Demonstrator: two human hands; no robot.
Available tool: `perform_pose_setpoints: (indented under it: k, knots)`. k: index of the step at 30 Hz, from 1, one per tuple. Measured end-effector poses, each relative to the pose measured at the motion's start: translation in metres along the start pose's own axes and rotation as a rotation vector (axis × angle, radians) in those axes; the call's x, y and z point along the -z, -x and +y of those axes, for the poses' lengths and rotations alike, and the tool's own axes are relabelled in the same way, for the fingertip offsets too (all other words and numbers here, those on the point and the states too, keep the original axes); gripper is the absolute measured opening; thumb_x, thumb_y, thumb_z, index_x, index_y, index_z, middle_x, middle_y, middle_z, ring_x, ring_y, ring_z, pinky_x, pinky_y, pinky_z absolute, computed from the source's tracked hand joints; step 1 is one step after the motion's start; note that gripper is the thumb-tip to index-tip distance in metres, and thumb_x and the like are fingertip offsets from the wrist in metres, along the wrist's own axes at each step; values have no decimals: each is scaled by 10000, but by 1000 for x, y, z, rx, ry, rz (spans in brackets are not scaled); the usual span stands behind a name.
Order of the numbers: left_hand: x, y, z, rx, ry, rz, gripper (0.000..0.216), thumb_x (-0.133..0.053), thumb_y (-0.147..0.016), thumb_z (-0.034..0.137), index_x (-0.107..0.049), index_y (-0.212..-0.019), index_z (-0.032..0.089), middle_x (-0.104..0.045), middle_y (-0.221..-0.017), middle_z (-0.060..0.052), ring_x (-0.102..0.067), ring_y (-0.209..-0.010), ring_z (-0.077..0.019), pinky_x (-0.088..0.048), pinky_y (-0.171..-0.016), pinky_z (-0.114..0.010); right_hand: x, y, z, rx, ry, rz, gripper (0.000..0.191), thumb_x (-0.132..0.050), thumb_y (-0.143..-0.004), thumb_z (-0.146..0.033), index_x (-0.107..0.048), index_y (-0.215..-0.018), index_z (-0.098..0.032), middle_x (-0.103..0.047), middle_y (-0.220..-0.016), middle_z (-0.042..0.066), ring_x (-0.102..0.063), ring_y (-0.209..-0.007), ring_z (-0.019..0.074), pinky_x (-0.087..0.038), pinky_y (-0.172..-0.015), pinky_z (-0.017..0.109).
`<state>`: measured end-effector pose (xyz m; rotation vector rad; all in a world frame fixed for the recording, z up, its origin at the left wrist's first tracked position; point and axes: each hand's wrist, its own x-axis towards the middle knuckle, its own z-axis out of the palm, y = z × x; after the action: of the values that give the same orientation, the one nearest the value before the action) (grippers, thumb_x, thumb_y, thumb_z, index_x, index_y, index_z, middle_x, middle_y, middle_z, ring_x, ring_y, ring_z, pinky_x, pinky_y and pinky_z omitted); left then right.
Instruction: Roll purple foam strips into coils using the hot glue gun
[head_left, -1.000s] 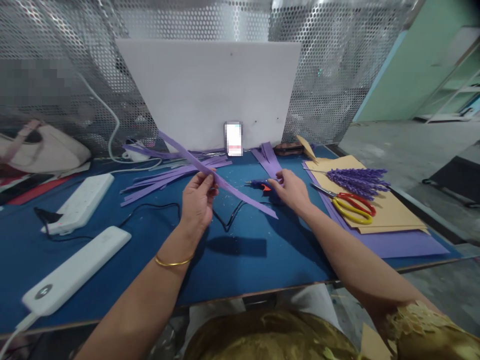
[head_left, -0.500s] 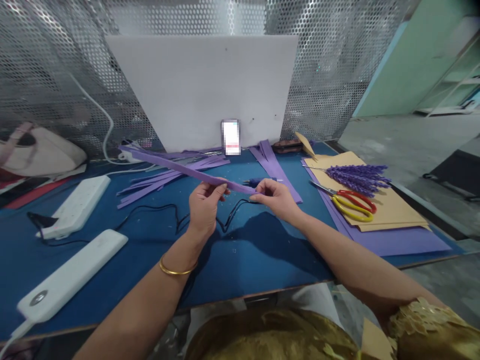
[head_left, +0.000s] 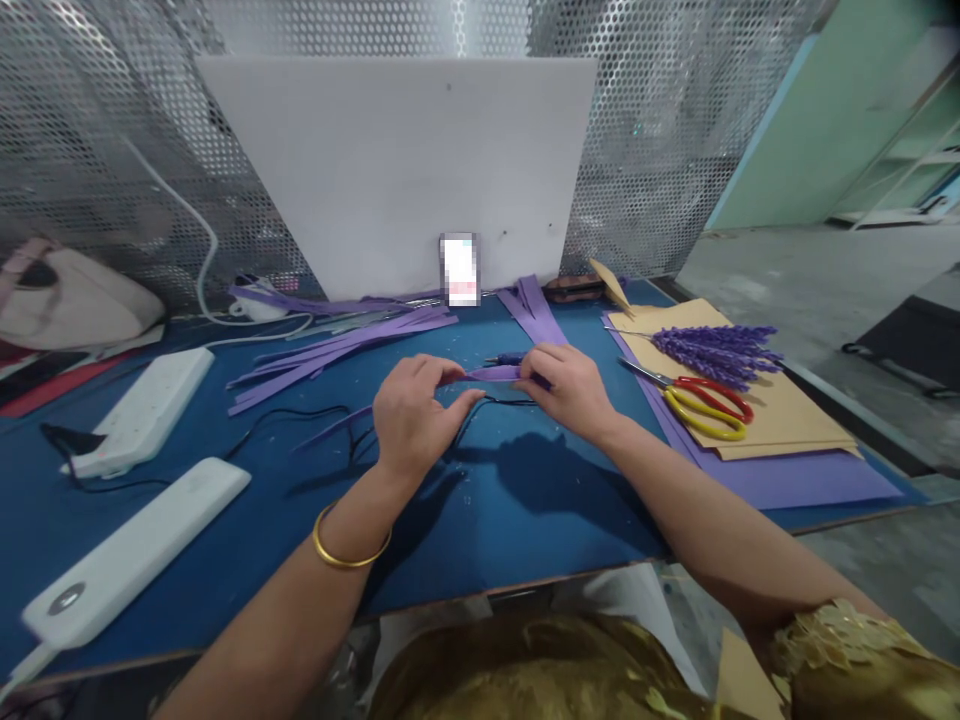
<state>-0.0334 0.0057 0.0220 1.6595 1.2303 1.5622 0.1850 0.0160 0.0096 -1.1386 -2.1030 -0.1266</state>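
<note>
A purple paper strip (head_left: 493,373) is stretched between my two hands above the middle of the blue table. My right hand (head_left: 566,390) pinches its right end between thumb and fingers. My left hand (head_left: 416,415) has its fingers on the strip, with the thumb held apart below them. The strip runs behind that hand, and its loose end comes out at the lower left, close to the table. Just behind the right fingers lies a dark blue pen-like tool (head_left: 510,358), partly hidden.
Loose purple strips (head_left: 345,350) lie at the back left, and others (head_left: 536,310) behind my right hand. Scissors (head_left: 701,405) and purple flower sprigs (head_left: 716,352) rest on tan sheets (head_left: 787,425). A power strip (head_left: 150,410), white device (head_left: 142,550) and black cord (head_left: 292,412) occupy the left. A phone (head_left: 460,270) leans on a white board (head_left: 405,170).
The strip's long left part has swung down from its raised position to behind my left hand. My left hand has turned and its thumb has moved off the strip.
</note>
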Motion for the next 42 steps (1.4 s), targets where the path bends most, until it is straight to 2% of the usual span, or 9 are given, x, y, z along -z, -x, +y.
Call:
perform_pose_setpoints:
  k: [3,6,9,15,22,27,33,37,42]
  knots:
    - [3,-5,-7,-76,-98,-79,287,-897,-579,150,-785,-807,283,-731,-877,-61,-618,-990,-276,-459,-733,-258,-2,1,-1,21,6,-17,173,-602,-936,-286,-574,-782,-213,-642,-818,40,-550,-757,192,-348,-709,315]
    - [3,-7,-15,-99,-276,-188,123,-841,-689,235,-791,-780,302,-749,-804,-44,-636,-822,-254,-442,-690,-274,-3,2,-2,20,-12,-32,177,-634,-915,-301,-567,-779,-211,-657,-820,43,-568,-766,199,-357,-714,322]
    - [2,-5,-17,-102,-359,-177,49,-782,-747,262,-789,-723,304,-748,-728,-20,-621,-696,-217,-391,-605,-267,-4,3,-3,0,-87,-24,201,-658,-899,-294,-540,-756,-214,-695,-852,45,-605,-799,199,-372,-732,322]
    - [3,-6,-7,35,-519,-328,119,-737,-774,357,-800,-739,263,-703,-606,17,-574,-583,-163,-316,-550,-272,-10,3,-2,-66,-265,8,282,-688,-872,-228,-488,-673,-211,-753,-917,21,-651,-825,179,-398,-754,312]
    - [5,-7,-3,84,-514,-409,177,-730,-773,394,-802,-720,241,-633,-513,35,-538,-529,-136,-307,-531,-274,-15,4,0,-204,-416,21,294,-723,-839,-265,-509,-644,-217,-699,-763,2,-626,-720,167,-413,-657,294]
    - [5,-7,-4,77,-495,-416,168,-733,-767,390,-805,-720,246,-664,-542,31,-567,-547,-140,-323,-529,-271,-19,6,1,-325,-509,38,282,-747,-810,-308,-535,-647,-219,-687,-739,4,-621,-704,168,-436,-656,298]
    - [3,-5,-4,46,-458,-397,189,-744,-760,427,-820,-816,263,-770,-728,2,-665,-676,-186,-402,-586,-279,-19,7,0,-233,-487,35,288,-716,-839,-310,-513,-657,-215,-685,-747,5,-614,-705,160,-427,-658,292]
    - [2,-4,-6,37,-453,-379,171,-699,-803,377,-814,-784,252,-771,-722,-4,-673,-675,-190,-415,-598,-287,-18,7,-3,-174,-430,27,276,-724,-844,-284,-528,-662,-213,-693,-756,7,-601,-701,158,-408,-662,292]
    - [2,-3,-7,28,-446,-400,196,-715,-794,417,-820,-848,261,-786,-778,-4,-692,-720,-198,-430,-617,-287,-18,8,-7,-109,-394,52,278,-732,-842,-245,-522,-661,-214,-704,-764,3,-610,-695,162,-398,-676,304]
